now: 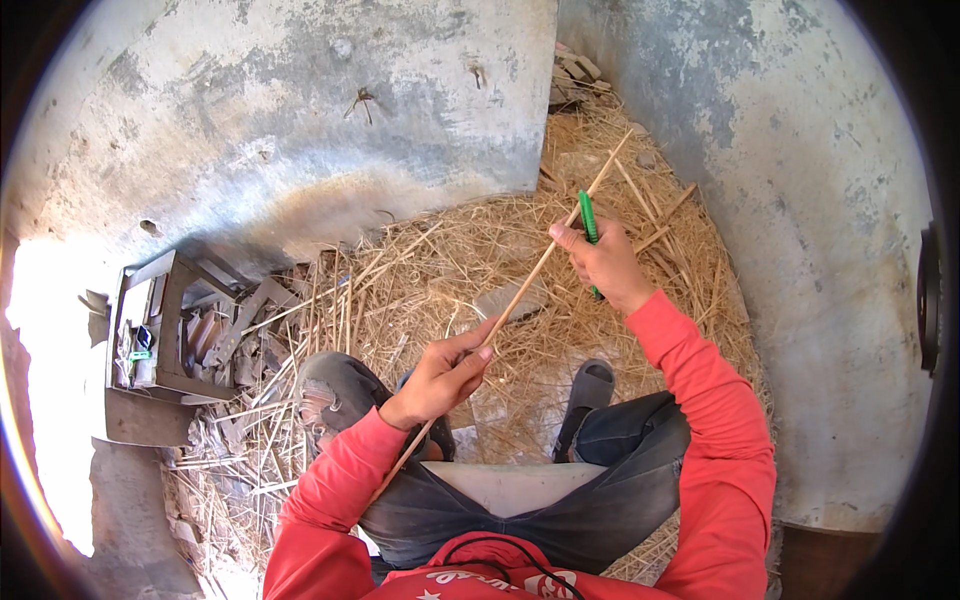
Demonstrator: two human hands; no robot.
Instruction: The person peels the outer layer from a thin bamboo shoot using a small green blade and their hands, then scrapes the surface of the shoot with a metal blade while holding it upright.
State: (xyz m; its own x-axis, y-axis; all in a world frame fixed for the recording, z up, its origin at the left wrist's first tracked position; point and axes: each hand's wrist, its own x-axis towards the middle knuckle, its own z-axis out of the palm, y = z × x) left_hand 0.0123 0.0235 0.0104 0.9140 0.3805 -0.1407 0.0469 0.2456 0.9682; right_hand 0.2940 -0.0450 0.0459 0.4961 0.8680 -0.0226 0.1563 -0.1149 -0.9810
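A long, thin wooden stick runs slantwise across my lap, from beside my left forearm up to the far right. My left hand is closed round it at mid-length, thumb and fingers pinching it above my left knee. Farther out, my right hand grips a slim green utility knife. The knife's upper end crosses the stick near its far part, and my right thumb lies against the stick. I cannot make out the blade.
Straw and wood shavings cover the floor, with loose sticks at left and more at far right. A small wooden cabinet holding odds and ends stands at left. Worn walls close in ahead and right. A sandalled foot rests below.
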